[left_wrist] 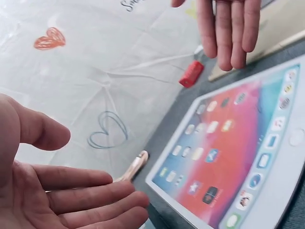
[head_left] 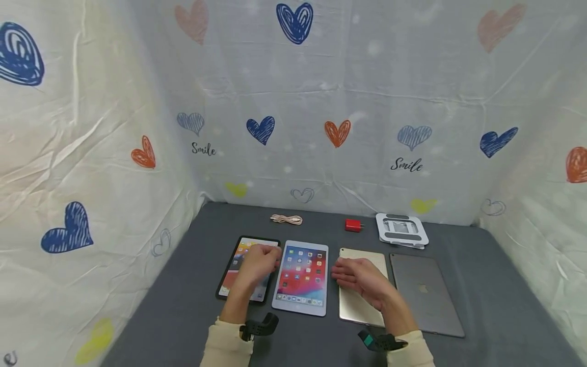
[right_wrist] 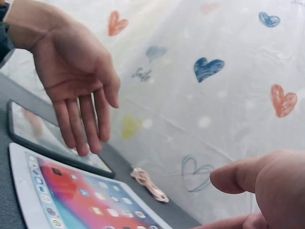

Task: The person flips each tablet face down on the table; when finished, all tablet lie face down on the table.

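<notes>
A white tablet (head_left: pixel 300 278) lies face up between the two hands, its screen lit with app icons. Over the dark-framed tablet (head_left: pixel 229 272) on the left hovers my left hand (head_left: pixel 259 265), its palm turned inward and fingers extended with nothing in them. My right hand (head_left: pixel 362 280) is held above a gold tablet (head_left: pixel 362 308) lying face down, and its fingers are loosely straight and hold nothing. In the left wrist view the right hand's fingers (left_wrist: pixel 228 33) point down. The right wrist view shows the left palm (right_wrist: pixel 76 71) bare.
Right of the gold tablet lies a grey tablet (head_left: pixel 426 295), back up. Along the rear of the dark table (head_left: pixel 160 326) are a coiled cable (head_left: pixel 286 219), a red charger (head_left: pixel 353 225) and a folded white stand (head_left: pixel 401 230). A heart-printed cloth (head_left: pixel 293 102) hangs behind.
</notes>
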Demonstrator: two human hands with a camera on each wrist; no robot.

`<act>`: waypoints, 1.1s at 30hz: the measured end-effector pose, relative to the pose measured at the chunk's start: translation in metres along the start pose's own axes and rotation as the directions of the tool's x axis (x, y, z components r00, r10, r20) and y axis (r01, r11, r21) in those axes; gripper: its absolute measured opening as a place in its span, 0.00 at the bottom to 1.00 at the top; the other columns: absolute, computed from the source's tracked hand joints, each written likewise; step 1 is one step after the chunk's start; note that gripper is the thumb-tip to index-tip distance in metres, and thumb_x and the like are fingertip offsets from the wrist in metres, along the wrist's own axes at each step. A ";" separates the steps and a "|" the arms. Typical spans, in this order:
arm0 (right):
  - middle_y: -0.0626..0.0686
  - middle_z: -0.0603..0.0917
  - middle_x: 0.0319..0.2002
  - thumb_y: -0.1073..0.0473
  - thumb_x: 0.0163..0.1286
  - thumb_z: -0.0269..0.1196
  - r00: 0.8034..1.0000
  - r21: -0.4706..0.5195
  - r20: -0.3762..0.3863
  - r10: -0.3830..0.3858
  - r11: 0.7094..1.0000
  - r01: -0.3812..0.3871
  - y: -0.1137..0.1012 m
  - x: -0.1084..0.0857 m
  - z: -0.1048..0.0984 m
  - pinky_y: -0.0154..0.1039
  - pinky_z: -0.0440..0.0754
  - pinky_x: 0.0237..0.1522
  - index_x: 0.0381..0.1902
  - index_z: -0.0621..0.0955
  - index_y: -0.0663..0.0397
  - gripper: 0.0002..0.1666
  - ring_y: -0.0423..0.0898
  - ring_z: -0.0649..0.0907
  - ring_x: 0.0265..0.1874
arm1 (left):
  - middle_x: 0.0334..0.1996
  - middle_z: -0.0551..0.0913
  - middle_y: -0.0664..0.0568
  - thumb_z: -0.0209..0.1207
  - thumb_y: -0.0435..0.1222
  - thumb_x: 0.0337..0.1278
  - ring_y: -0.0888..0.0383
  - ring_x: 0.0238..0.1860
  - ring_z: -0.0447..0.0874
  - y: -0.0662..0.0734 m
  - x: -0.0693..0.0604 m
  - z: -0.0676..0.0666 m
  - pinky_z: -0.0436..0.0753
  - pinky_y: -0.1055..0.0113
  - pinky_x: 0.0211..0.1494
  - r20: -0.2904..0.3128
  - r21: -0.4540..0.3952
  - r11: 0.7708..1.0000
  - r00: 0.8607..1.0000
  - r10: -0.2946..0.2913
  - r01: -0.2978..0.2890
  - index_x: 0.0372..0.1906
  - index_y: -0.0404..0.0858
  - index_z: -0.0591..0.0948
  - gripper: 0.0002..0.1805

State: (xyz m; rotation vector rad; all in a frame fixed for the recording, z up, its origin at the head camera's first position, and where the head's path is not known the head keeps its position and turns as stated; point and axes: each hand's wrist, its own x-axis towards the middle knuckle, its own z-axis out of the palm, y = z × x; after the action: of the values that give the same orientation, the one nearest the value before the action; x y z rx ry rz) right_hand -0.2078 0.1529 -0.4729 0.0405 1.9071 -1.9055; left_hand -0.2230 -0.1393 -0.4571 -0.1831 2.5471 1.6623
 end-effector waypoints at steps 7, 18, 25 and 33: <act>0.76 0.73 0.76 0.52 0.90 0.53 0.997 -0.006 -0.065 0.039 0.999 -0.040 0.005 0.003 0.006 0.60 0.76 0.77 0.78 0.66 0.79 0.36 0.68 0.78 0.75 | 0.49 0.90 0.39 0.56 0.42 0.83 0.47 0.49 0.86 -0.006 0.003 0.012 0.87 0.49 0.52 0.032 0.153 0.988 0.999 0.007 -0.012 0.58 0.28 0.88 0.22; 0.75 0.73 0.76 0.51 0.90 0.52 0.999 0.007 -0.030 0.041 0.999 -0.041 0.006 0.004 0.006 0.59 0.76 0.76 0.78 0.65 0.79 0.36 0.68 0.78 0.75 | 0.41 0.87 0.41 0.59 0.45 0.80 0.49 0.41 0.85 0.009 0.002 0.019 0.88 0.52 0.44 0.091 0.312 0.950 0.996 -0.010 -0.019 0.55 0.26 0.87 0.23; 0.75 0.71 0.78 0.50 0.91 0.51 0.999 0.009 0.011 0.040 0.999 -0.040 0.007 0.003 0.010 0.59 0.74 0.78 0.79 0.64 0.79 0.37 0.68 0.77 0.76 | 0.46 0.87 0.39 0.59 0.45 0.81 0.47 0.44 0.86 0.008 0.004 0.020 0.90 0.46 0.52 0.065 0.303 0.953 0.998 -0.013 -0.007 0.60 0.24 0.84 0.25; 0.73 0.79 0.70 0.52 0.90 0.49 0.997 0.102 -0.057 0.043 0.994 -0.037 0.008 0.005 0.011 0.54 0.81 0.75 0.76 0.68 0.78 0.34 0.61 0.85 0.67 | 0.53 0.87 0.37 0.60 0.46 0.80 0.44 0.50 0.86 0.003 0.007 0.021 0.88 0.42 0.59 0.060 0.230 0.972 0.997 -0.055 0.039 0.63 0.26 0.84 0.26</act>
State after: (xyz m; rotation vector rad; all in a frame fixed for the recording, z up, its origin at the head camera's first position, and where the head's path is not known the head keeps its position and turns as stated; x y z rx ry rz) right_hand -0.2065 0.1409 -0.4815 0.1662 1.8322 -1.9926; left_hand -0.2303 -0.1197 -0.4641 -0.1659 2.6350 1.3221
